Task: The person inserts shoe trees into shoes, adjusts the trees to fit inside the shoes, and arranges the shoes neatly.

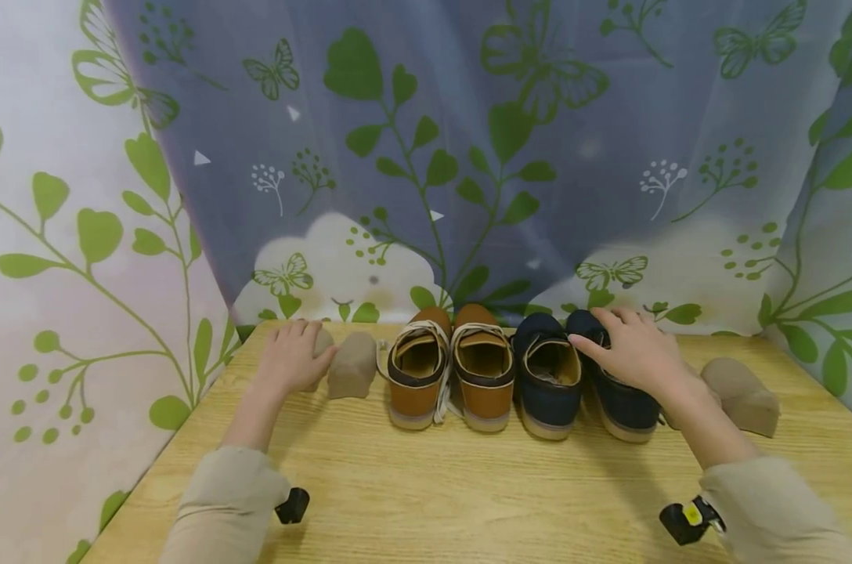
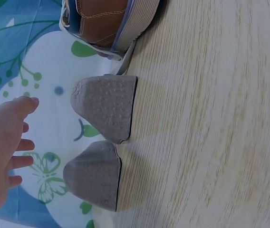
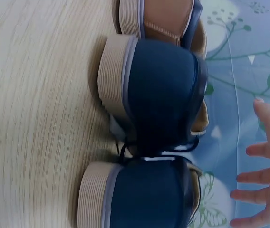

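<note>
My left hand hovers over two taupe, toe-shaped shoe inserts at the left of the table. In the left wrist view its fingers are spread, with a gap between them and the inserts. Two brown lace-up shoes stand in the middle, heels facing me, pale laces loose. Beside them are two navy shoes. Above the outer navy shoe hangs my right hand, fingers extended; the right wrist view shows it apart from the navy shoes. Neither hand holds anything.
More taupe inserts lie right of the navy shoes, one partly behind my right forearm. A patterned curtain closes off the back of the wooden table. Leaf-patterned cloth also hangs at both sides.
</note>
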